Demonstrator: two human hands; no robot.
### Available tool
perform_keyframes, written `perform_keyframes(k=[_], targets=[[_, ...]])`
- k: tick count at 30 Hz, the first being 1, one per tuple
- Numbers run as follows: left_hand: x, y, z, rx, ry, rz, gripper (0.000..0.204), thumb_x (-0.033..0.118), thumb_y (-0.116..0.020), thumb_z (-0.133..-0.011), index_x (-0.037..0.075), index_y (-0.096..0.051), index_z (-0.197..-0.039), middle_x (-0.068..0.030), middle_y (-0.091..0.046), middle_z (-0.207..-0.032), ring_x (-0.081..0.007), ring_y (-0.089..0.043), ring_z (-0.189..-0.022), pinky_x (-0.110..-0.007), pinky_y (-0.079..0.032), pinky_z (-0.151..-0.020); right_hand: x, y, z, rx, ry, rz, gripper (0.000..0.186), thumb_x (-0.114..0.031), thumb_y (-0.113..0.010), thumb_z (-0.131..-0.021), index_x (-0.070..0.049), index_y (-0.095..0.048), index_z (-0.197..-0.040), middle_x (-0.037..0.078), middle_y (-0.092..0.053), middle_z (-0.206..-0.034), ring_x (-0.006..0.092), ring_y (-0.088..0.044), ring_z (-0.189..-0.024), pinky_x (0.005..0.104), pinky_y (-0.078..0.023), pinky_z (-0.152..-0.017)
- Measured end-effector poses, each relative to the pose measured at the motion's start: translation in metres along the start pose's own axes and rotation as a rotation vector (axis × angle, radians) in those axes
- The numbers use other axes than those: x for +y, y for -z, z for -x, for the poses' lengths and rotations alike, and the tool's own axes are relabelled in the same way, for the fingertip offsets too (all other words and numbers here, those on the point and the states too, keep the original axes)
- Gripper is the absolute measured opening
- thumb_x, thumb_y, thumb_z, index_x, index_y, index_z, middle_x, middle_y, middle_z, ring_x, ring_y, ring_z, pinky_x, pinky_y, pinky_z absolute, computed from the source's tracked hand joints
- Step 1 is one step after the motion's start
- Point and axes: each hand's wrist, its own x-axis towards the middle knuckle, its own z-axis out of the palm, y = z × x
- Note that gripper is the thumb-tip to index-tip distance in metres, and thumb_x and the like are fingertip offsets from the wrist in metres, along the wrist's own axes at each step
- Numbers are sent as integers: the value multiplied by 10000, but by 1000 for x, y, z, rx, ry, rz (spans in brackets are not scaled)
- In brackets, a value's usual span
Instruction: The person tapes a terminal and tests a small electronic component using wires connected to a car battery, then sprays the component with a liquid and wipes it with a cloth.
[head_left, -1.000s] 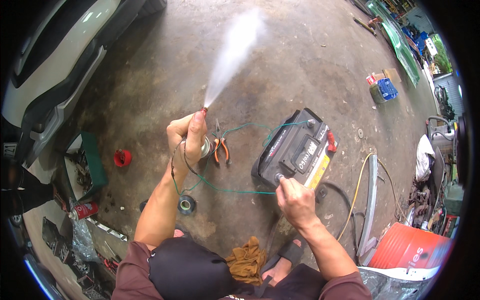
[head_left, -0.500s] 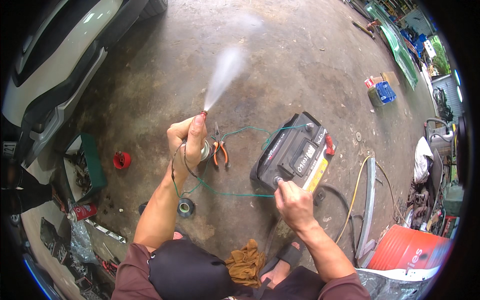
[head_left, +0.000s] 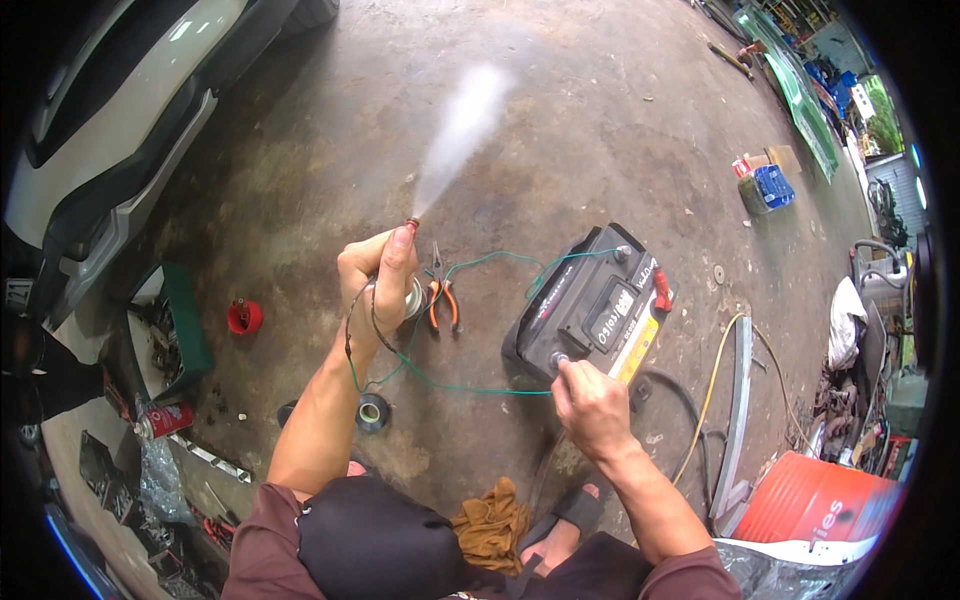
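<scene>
My left hand [head_left: 378, 262] is closed around what looks like a fuel injector [head_left: 412, 223], its reddish tip poking out past my thumb. White mist [head_left: 465, 125] sprays from that tip, forward and slightly right. Part of a spray can [head_left: 413, 298] shows behind the hand, mostly hidden. Dark and green wires [head_left: 450, 387] run from this hand to a black car battery [head_left: 590, 300]. At the battery's near terminal [head_left: 557, 358], my right hand [head_left: 592, 400] pinches the green wire's end against the post; its fingertips hide the contact. The far terminal [head_left: 622, 254] has the other green wire by it.
Orange-handled pliers [head_left: 442, 300], a red cap [head_left: 243, 317] and a roll of black tape [head_left: 371, 412] lie on the concrete floor. A green bin [head_left: 187, 330] stands left, a red drum [head_left: 815, 505] right. A brown cloth [head_left: 492, 524] lies by my foot. A vehicle [head_left: 120, 130] is at far left.
The mist still sprays, its plume now longer and the separate far puff gone. Both hands keep their places and grips, and the battery has not moved.
</scene>
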Motion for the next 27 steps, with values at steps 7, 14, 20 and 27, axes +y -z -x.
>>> perform_keyframes(k=[7,14,20,27], targets=[[3,4,1,12,19,18,573,276,-536,-1147,69,-415,-627,20,-423,-605,-63,-333,-522,-294,-232,-492,-3,2,-6,50,22,-43,216,14,-770,-868,16,-710,-1075,129,-691,-832,306,-721,-748,405,-579,-661],[3,3,1,7,34,12,571,277,-544,-1143,66,-422,-627,22,-426,-600,-62,-344,-522,-295,-229,-494,-1,1,-2,33,19,-44,222,14,-775,-861,4,-714,-1075,123,-687,-830,303,-708,-729,405,-573,-650],[5,1,0,16,19,11,573,295,-551,-1139,68,-419,-629,21,-423,-596,-62,-341,-523,-300,-235,-501,-1,-1,-1,49,10,-48,175,-37,-754,-902,-18,-701,-1068,107,-649,-822,295,-703,-727,408,-580,-666],[5,3,1,12,12,-1,577,303,-549,-1140,71,-421,-628,19,-427,-595,-65,-346,-525,-299,-235,-501,-6,3,-3,90,-26,-77,205,18,-767,-865,-7,-716,-1062,129,-686,-814,307,-710,-718,414,-567,-642]])
